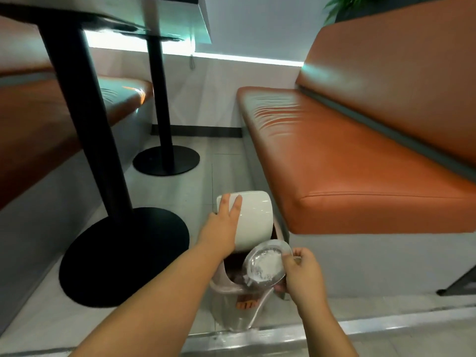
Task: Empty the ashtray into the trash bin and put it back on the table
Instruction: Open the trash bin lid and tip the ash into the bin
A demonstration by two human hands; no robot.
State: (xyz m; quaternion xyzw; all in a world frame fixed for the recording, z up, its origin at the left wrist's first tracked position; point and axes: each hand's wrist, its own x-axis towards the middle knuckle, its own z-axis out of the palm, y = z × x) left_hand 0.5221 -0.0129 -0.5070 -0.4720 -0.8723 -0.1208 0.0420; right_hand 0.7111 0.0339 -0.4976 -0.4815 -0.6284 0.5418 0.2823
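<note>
The orange upholstered seat (360,163) stands just right of the trash bin (223,287). The left grip (223,225), fingers straight, presses the bin's raised white lid (256,217). The right grip (304,273) pinches the glass ashtray (265,266), tilted over the bin opening, white residue inside.

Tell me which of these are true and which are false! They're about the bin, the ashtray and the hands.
1. The left hand presses on the white lid of the trash bin. True.
2. The ashtray sits flat on a table. False: the right hand holds it tilted over the bin's opening.
3. The ashtray is empty. False: white stuff lies in it.
4. The bench seat beside the bin is orange. True.
5. The table leg is white. False: it is black.
</note>
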